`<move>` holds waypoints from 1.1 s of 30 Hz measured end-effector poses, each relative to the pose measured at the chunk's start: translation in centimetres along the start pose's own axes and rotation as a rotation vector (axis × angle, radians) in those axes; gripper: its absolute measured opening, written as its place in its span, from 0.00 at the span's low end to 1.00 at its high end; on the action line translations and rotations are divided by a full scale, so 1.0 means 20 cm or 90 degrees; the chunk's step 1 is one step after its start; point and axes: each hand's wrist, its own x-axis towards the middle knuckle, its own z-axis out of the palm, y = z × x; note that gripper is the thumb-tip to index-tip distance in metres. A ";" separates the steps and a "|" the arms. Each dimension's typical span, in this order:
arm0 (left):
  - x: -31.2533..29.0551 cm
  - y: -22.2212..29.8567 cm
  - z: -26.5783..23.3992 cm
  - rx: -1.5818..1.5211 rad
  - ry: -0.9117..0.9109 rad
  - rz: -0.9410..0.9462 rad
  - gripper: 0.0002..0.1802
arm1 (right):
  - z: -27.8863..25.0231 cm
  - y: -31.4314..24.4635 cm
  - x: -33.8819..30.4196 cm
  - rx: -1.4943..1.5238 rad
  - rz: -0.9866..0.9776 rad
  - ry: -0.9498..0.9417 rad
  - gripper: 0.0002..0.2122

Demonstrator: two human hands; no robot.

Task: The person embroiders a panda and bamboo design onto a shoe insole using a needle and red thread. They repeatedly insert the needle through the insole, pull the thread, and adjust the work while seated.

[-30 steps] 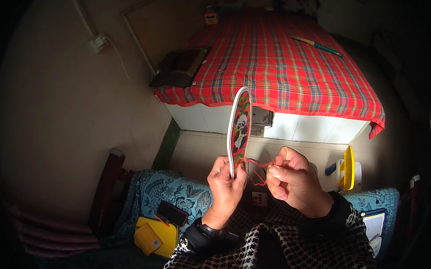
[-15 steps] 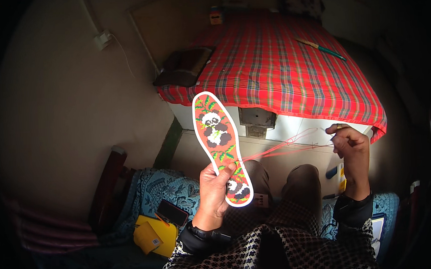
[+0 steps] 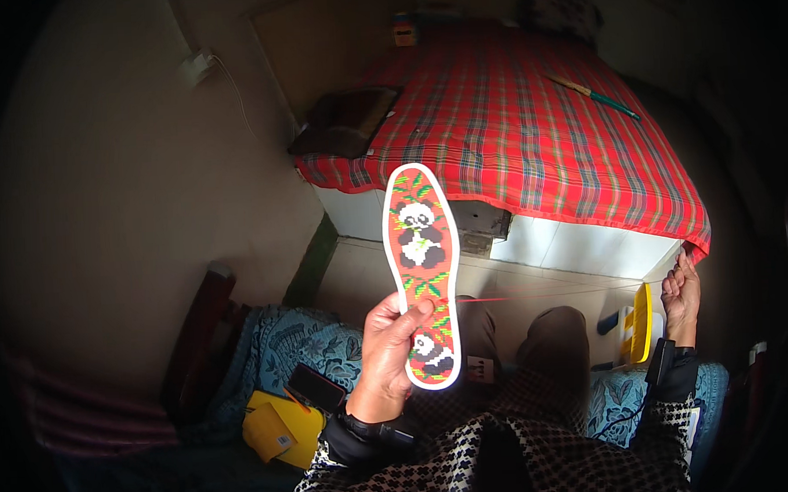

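Note:
My left hand (image 3: 384, 359) grips an embroidered insole (image 3: 424, 277) near its lower part, thumb on top and fingers behind. The insole is orange-red with a white rim, two panda figures and green leaves, and it stands nearly upright. From its right edge a thin red thread (image 3: 545, 293) runs almost level to the far right. There my right hand (image 3: 680, 297) pulls the thread out, its fingers pinched together beside the hanging corner of the cloth. Whether a needle is between those fingers is too small to make out.
A red plaid cloth (image 3: 512, 126) covers the raised bed ahead, with a green-tipped stick (image 3: 599, 98) and a dark cushion (image 3: 345, 122) on it. A phone (image 3: 317, 388) and yellow folder (image 3: 301, 430) lie on the seat at left. A yellow-and-white box (image 3: 638, 328) stands near my right wrist.
My right hand has moved outward to the right and a little down, drawing the slack, looped red thread into a straight line. The insole has shifted slightly right and turned more upright.

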 end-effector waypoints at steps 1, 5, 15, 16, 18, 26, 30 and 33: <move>0.00 -0.02 0.01 0.006 -0.008 -0.007 0.07 | -0.06 0.03 0.04 0.059 0.060 0.004 0.03; 0.01 -0.08 0.05 0.010 -0.048 -0.046 0.07 | -0.23 0.17 0.19 0.105 0.109 0.049 0.07; -0.06 -0.11 0.05 -0.172 -0.271 -0.101 0.13 | -0.14 0.62 0.12 -0.543 -0.298 -0.105 0.07; -0.08 -0.10 0.06 -0.174 -0.282 -0.102 0.13 | -0.16 0.67 0.10 -0.729 -0.429 -0.110 0.06; -0.12 -0.07 0.08 -0.200 -0.378 -0.057 0.09 | -0.24 0.73 0.10 -0.952 -0.405 -0.077 0.05; -0.07 0.01 0.05 -0.261 -0.293 0.025 0.05 | -0.79 0.78 0.15 -1.094 -0.204 0.019 0.09; -0.05 -0.04 0.04 -0.064 -0.067 -0.006 0.13 | -0.80 0.82 0.23 -0.960 -0.245 0.047 0.08; -0.06 -0.06 0.06 0.008 -0.027 0.049 0.15 | -0.61 0.83 0.26 -0.622 -0.287 -0.078 0.06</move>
